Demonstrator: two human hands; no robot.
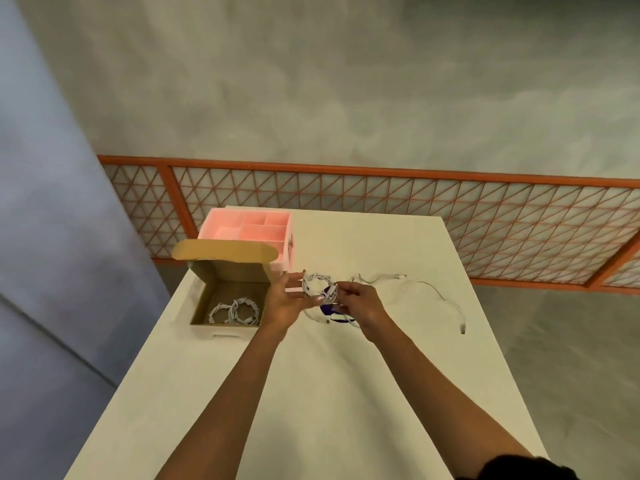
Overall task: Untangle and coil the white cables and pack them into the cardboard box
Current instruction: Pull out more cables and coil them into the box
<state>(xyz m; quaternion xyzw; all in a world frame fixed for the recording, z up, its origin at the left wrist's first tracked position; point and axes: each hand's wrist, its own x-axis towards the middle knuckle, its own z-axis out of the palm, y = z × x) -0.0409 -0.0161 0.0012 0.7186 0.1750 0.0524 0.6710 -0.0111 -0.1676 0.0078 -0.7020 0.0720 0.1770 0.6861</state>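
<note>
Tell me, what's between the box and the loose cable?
Head view: left hand and right hand holding a cable coil, above a purple object.

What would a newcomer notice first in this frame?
The hands at mid-table: the left hand and right hand hold a white cable coil between them. To their left, an open cardboard box already holds two coiled cables, with a pink organizer behind it. A loose cable trails across the white table on the right.
</note>
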